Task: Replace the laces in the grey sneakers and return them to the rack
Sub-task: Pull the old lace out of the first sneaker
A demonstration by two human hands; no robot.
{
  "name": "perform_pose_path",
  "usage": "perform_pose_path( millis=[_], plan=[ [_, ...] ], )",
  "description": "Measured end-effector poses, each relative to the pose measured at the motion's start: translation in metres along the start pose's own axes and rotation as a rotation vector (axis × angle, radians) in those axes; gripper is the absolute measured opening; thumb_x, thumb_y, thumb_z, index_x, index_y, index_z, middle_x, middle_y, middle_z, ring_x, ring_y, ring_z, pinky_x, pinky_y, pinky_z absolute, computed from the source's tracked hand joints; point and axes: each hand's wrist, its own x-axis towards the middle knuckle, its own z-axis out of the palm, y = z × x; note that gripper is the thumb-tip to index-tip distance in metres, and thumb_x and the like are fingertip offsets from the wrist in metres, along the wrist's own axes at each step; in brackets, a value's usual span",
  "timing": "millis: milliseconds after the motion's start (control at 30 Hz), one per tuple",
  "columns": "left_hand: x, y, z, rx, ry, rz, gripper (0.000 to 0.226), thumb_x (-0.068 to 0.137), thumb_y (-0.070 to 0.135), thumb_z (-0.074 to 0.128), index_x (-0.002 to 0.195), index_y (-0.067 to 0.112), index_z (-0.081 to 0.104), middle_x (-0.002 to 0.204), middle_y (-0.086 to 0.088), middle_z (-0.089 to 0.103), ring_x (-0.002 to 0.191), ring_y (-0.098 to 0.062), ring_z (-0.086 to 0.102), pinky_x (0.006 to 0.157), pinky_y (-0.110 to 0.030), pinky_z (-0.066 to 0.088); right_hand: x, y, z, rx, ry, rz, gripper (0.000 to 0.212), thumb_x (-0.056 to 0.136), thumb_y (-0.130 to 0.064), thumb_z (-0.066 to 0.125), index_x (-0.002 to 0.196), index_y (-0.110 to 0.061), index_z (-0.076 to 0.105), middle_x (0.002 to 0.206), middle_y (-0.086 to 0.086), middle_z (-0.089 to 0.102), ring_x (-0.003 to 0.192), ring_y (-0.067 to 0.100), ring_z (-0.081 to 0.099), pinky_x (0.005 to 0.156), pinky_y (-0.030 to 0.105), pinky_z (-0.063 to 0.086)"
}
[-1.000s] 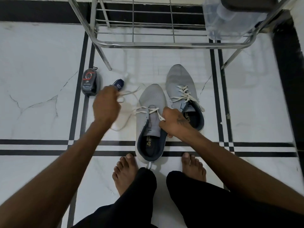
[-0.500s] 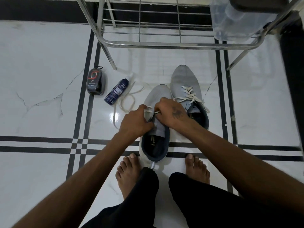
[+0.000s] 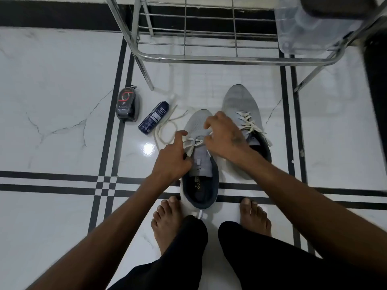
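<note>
On the floor below the rack (image 3: 209, 57) | left hand (image 3: 171, 162) pinches lace (image 3: 165, 130) at near sneaker (image 3: 199, 143), no longer stretched aside | right hand (image 3: 226, 139) fingers now spread, released | far sneaker (image 3: 240, 107) laced; threading continues.

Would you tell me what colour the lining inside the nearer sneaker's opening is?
Dark navy, against the grey upper of the nearer sneaker; the head view shows it.

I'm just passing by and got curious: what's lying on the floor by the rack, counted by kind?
Grey sneakers: 2 (near sneaker, far sneaker)
Shoe-care containers: 2 (black polish case, dark blue bottle)
Loose lace trailing on the floor: 1 (white lace)
Total: 5
</note>
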Motion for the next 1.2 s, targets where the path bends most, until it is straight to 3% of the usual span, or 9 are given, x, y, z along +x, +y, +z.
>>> perform_pose_path(
  millis=[167, 333, 433, 533, 733, 867, 1033, 1133, 1200],
  plan=[
    [-0.003, -0.001, 0.0, 0.038, 0.01, 0.014, 0.065, 0.085, 0.016, 0.058, 0.141, 0.025, 0.026, 0.073, 0.002, 0.058, 0.066, -0.025, 0.058, 0.058, -0.032, 0.039, 0.002, -0.018, 0.025, -0.365, -0.145, -0.283, 0.018, 0.092, -0.024, 0.062, 0.099, -0.008, 0.067, 0.106, 0.01, 0.06, 0.106, 0.028, 0.053, 0.07, 0.031, 0.033],
    [-0.005, -0.01, -0.002, 0.013, 0.01, -0.03, 0.062, 0.084, 0.014, 0.058, 0.138, 0.024, 0.029, 0.069, 0.0, 0.057, 0.063, -0.023, 0.058, 0.053, -0.029, 0.037, 0.01, 0.004, -0.01, -0.151, 0.042, -0.024, 0.018, 0.095, -0.023, 0.058, 0.085, -0.01, 0.065, 0.096, 0.007, 0.06, 0.087, 0.025, 0.059, 0.071, 0.032, 0.043],
    [-0.006, -0.01, -0.002, 0.05, 0.011, -0.01, 0.063, 0.087, 0.018, 0.06, 0.14, 0.025, 0.028, 0.073, -0.001, 0.061, 0.062, -0.02, 0.057, 0.05, -0.027, 0.036, 0.011, 0.026, -0.035, -0.13, 0.206, 0.172, 0.013, 0.092, -0.017, 0.05, 0.093, -0.009, 0.06, 0.108, 0.01, 0.057, 0.099, 0.027, 0.055, 0.073, 0.032, 0.043],
    [-0.005, -0.006, -0.002, 0.09, -0.01, 0.033, 0.07, 0.086, 0.016, 0.06, 0.145, 0.025, 0.023, 0.078, -0.003, 0.063, 0.064, -0.023, 0.058, 0.056, -0.03, 0.04, 0.006, 0.015, -0.025, -0.151, 0.153, 0.033, 0.026, 0.086, -0.012, 0.056, 0.111, -0.011, 0.061, 0.12, 0.007, 0.051, 0.114, 0.026, 0.046, 0.081, 0.033, 0.044],
    [-0.006, -0.006, -0.003, 0.096, -0.012, 0.046, 0.071, 0.086, 0.016, 0.061, 0.145, 0.023, 0.024, 0.092, -0.01, 0.067, 0.073, -0.029, 0.063, 0.061, -0.033, 0.046, 0.003, -0.015, 0.026, -0.359, -0.16, -0.286, 0.019, 0.094, -0.028, 0.061, 0.103, -0.012, 0.063, 0.105, 0.008, 0.061, 0.105, 0.027, 0.053, 0.069, 0.031, 0.035],
    [-0.006, -0.008, -0.004, 0.085, -0.008, -0.026, 0.064, 0.086, 0.018, 0.06, 0.141, 0.022, 0.027, 0.089, -0.008, 0.064, 0.072, -0.028, 0.061, 0.061, -0.034, 0.047, 0.007, 0.001, 0.002, -0.34, -0.027, -0.197, 0.014, 0.091, -0.017, 0.061, 0.085, -0.022, 0.049, 0.088, 0.002, 0.053, 0.093, 0.024, 0.056, 0.066, 0.032, 0.036],
    [-0.006, -0.007, -0.004, 0.084, -0.014, -0.028, 0.066, 0.086, 0.017, 0.06, 0.143, 0.021, 0.026, 0.086, -0.008, 0.065, 0.072, -0.028, 0.063, 0.065, -0.038, 0.054, 0.006, 0.044, -0.046, -0.46, 0.155, 0.065, 0.025, 0.082, -0.022, 0.064, 0.104, -0.011, 0.057, 0.107, 0.009, 0.056, 0.105, 0.03, 0.048, 0.07, 0.032, 0.033],
    [-0.005, -0.004, -0.005, 0.099, -0.036, -0.001, 0.073, 0.085, 0.017, 0.061, 0.146, 0.023, 0.022, 0.088, -0.009, 0.067, 0.071, -0.028, 0.063, 0.065, -0.038, 0.054, 0.008, 0.015, -0.028, -0.362, 0.135, -0.083, 0.031, 0.079, -0.015, 0.058, 0.109, -0.009, 0.061, 0.115, 0.011, 0.053, 0.107, 0.03, 0.048, 0.076, 0.034, 0.039],
    [-0.004, -0.004, -0.006, 0.109, -0.04, 0.009, 0.074, 0.085, 0.018, 0.062, 0.146, 0.024, 0.022, 0.092, -0.01, 0.068, 0.075, -0.031, 0.064, 0.066, -0.038, 0.053, 0.003, -0.008, -0.001, -0.277, -0.034, -0.211, 0.025, 0.086, -0.026, 0.058, 0.108, -0.013, 0.062, 0.112, 0.007, 0.055, 0.106, 0.026, 0.05, 0.073, 0.031, 0.035]
  ],
)
